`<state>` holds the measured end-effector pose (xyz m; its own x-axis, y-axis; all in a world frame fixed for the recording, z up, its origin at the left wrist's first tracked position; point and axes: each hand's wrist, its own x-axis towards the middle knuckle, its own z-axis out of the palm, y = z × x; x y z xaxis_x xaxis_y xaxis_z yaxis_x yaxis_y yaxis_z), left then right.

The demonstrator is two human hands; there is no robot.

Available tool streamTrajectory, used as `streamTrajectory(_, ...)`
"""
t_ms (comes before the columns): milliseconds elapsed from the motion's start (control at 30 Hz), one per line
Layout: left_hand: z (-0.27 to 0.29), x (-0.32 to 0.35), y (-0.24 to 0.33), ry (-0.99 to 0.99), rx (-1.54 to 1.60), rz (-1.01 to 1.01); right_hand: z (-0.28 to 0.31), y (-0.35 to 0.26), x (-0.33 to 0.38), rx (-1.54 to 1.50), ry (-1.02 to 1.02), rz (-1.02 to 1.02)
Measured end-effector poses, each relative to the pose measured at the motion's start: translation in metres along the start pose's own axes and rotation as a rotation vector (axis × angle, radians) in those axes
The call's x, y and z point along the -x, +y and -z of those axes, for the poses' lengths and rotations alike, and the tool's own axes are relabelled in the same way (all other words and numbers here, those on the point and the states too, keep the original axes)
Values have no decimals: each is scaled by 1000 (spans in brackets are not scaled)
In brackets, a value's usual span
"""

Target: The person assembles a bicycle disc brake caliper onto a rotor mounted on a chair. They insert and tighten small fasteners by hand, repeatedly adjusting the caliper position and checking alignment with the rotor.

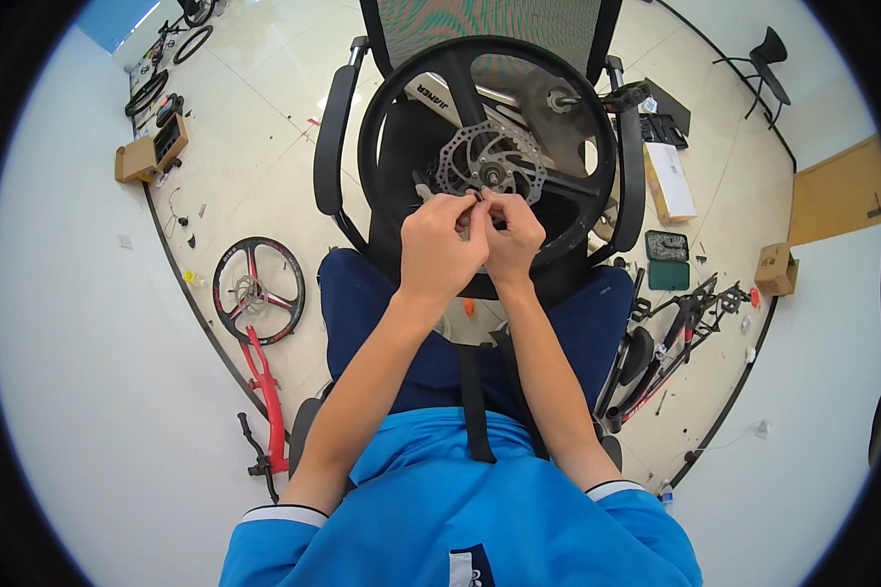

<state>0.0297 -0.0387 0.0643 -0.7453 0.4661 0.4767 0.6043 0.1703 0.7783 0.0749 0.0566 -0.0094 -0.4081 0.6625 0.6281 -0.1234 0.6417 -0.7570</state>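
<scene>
One bare left hand [442, 245] and right hand [515, 238] pinch narrowly, contents unclear.
Slipping could scrape the silver, slotted metal rotor [480, 161] beyond.

Wheel [369, 147] reachable from above; left armrest [333, 140] and right armrest [630, 166] wall off the sides, backrest [489, 22] blocks far end. White tube [439, 100] under spokes [463, 88]; clearance there hard to judge.

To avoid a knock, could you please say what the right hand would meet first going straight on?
The right hand would probably meet the silver, perforated metal disc first; depth is unclear.
</scene>
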Motion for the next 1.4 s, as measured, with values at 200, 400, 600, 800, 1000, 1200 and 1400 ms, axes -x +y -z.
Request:
streamTrajectory(200,-6,3,3,4,-108,-58,-5,-8,-2,42,36,59)
streamTrajectory(400,-3,-5,-5,-282,-316,-477,-2,-6,1,77,52,20)
streamTrajectory(600,27,-49,-17,-631,-336,-853,-1,-1,-3,15,44,22)
streamTrajectory(800,33,-49,-25,-603,-247,-837,9,2,-8,38,-103,123)
streamTrajectory(1000,9,2,-11,-54,48,-112,4,1,-5,21,-115,97)
streamTrajectory(1200,-4,17,5,21,49,195,-1,-4,0,45,-45,91)
streamTrajectory(1400,0,16,-2,-136,-157,11,-2,-1,8,82,-12,61)
